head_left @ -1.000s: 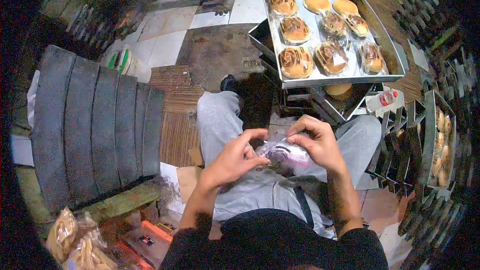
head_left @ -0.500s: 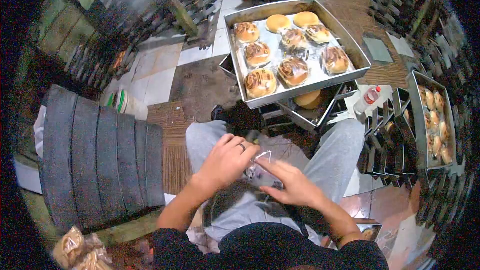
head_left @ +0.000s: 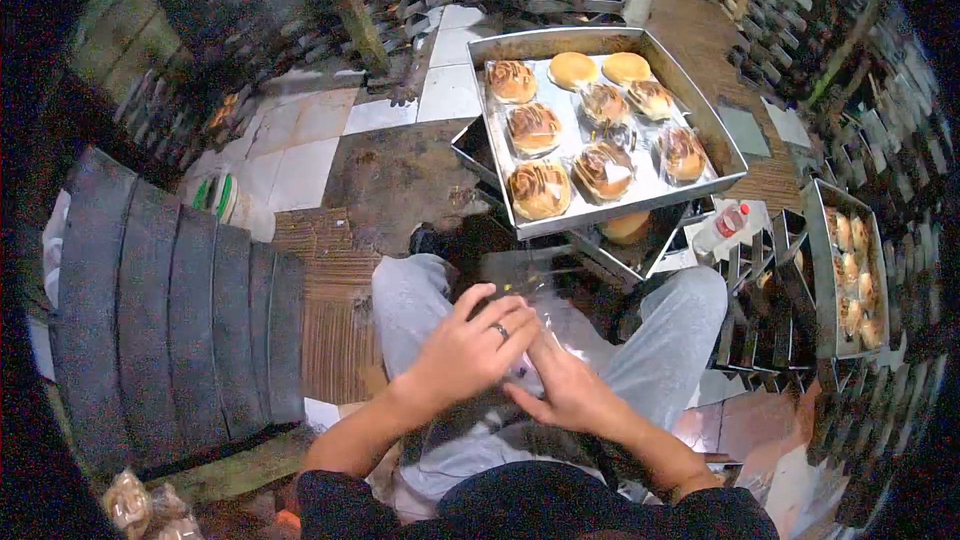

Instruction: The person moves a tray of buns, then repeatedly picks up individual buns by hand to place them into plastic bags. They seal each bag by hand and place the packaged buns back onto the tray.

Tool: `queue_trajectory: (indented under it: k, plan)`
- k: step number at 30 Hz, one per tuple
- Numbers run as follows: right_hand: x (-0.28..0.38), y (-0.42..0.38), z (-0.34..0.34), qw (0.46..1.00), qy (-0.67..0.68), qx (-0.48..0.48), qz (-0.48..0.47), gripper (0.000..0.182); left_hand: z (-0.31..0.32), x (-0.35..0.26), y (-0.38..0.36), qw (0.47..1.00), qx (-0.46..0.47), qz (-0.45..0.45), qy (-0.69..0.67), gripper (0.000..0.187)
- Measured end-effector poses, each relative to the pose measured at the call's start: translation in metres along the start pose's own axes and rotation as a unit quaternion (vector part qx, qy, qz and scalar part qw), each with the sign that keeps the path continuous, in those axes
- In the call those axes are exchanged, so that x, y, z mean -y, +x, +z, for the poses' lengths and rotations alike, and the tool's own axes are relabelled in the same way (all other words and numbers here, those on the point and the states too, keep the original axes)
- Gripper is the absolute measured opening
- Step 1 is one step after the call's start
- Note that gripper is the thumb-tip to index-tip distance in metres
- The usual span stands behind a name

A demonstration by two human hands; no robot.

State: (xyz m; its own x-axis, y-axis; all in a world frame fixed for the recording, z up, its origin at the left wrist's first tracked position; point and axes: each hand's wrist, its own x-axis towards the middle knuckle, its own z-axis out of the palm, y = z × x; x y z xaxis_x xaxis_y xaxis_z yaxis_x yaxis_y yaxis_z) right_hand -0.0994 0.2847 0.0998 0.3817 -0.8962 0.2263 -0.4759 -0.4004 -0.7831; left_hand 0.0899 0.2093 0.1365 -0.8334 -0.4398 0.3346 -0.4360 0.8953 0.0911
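A crinkled clear plastic bag (head_left: 523, 371) with purple print lies between my hands, low over my lap and largely covered by them. From the left, my left hand (head_left: 478, 342), a dark ring on one finger, reaches over its top with the fingers bent and the index finger raised. My right hand (head_left: 568, 380) grips the bag from the other side, thumb below and fingers meeting those of the left. Beyond my knees, a metal tray (head_left: 622, 217) holds several round buns (head_left: 540, 189), many in clear wrappers with brown swirls on top.
Under the tray stand more stacked trays with a bun (head_left: 627, 227) showing. A plastic bottle (head_left: 722, 228) is right of them, near another tray (head_left: 830, 270) of buns. Dark stacked trays (head_left: 180, 310) rise at my left. Bagged bread (head_left: 150, 510) lies lower left.
My hands have drawn closer together over the plastic bag, the left moving right across it and its index finger lifting. The view has shifted, so the bun tray appears slightly lower and further right.
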Motion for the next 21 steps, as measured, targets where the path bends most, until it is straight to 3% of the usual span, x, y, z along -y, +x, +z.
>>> queue_trajectory:
  k: [2, 4, 6, 7, 8, 9, 10, 11, 12, 14, 15, 16, 17, 18, 19, 20, 21]
  plan:
    - [-0.001, 0.008, 0.001, 1.000, 0.008, 0.015, 0.005, 0.082, -0.005, 0.005, -0.003, 0.998, -0.034, -0.048, 0.012, 0.038]
    - [0.007, 0.031, -0.014, 0.986, -0.155, -0.019, -0.065, 0.085, -0.006, 0.004, -0.009, 0.997, -0.028, -0.032, 0.059, 0.043]
    - [-0.007, 0.050, -0.012, 0.993, -0.062, 0.072, -0.075, 0.103, -0.017, -0.005, -0.014, 0.998, -0.064, -0.023, -0.006, 0.053]
    - [-0.009, 0.056, -0.010, 0.993, -0.045, 0.062, -0.088, 0.106, -0.026, -0.004, -0.013, 0.995, -0.075, -0.014, -0.064, 0.071]
    - [-0.011, 0.062, -0.008, 0.993, -0.028, 0.053, -0.101, 0.109, -0.021, 0.000, -0.010, 0.994, -0.078, -0.013, -0.069, 0.071]
    - [-0.009, 0.067, -0.001, 0.993, -0.033, 0.055, -0.097, 0.109, -0.010, 0.001, -0.003, 0.946, -0.231, -0.150, -0.174, 0.071]
    - [-0.004, 0.069, 0.014, 0.994, 0.012, 0.026, -0.108, 0.108, 0.014, 0.002, -0.007, 0.864, -0.254, -0.238, -0.365, 0.070]
    - [0.002, 0.068, 0.032, 0.991, 0.057, -0.003, -0.118, 0.107, 0.037, 0.003, -0.010, 0.722, -0.315, -0.310, -0.532, 0.070]
    - [0.006, 0.057, 0.055, 0.975, 0.223, 0.009, -0.003, 0.103, 0.035, 0.010, 0.008, 0.550, -0.292, -0.363, -0.693, 0.059]
    - [0.006, 0.069, 0.062, 0.997, 0.075, -0.029, -0.013, 0.091, 0.058, 0.033, 0.005, 0.458, -0.352, -0.309, -0.755, 0.050]
    - [0.007, 0.079, 0.049, 0.997, 0.067, -0.023, -0.012, 0.091, 0.077, 0.057, -0.007, 0.390, -0.371, -0.317, -0.781, 0.048]
    - [0.012, 0.089, 0.024, 0.993, 0.090, 0.072, -0.025, 0.079, 0.082, 0.078, -0.013, 0.319, -0.385, -0.326, -0.803, 0.048]
    - [0.013, 0.102, -0.001, 0.979, 0.114, 0.163, -0.037, 0.068, 0.086, 0.094, -0.012, 0.243, -0.472, -0.302, -0.792, 0.040]
    - [0.008, 0.115, -0.029, 0.979, 0.108, 0.167, -0.052, 0.043, 0.090, 0.114, -0.014, 0.281, -0.518, -0.391, -0.707, 0.037]
    - [0.005, 0.145, -0.061, 0.990, 0.075, 0.104, -0.057, 0.030, 0.102, 0.132, -0.028, 0.282, -0.496, -0.415, -0.709, 0.038]
    - [-0.015, 0.164, -0.081, 1.000, -0.003, -0.002, -0.031, 0.026, 0.114, 0.145, -0.039, 0.282, -0.475, -0.438, -0.709, 0.040]
    - [-0.044, 0.194, -0.108, 0.984, -0.152, -0.079, -0.053, 0.021, 0.119, 0.149, -0.042, 0.242, -0.456, -0.449, -0.730, 0.038]
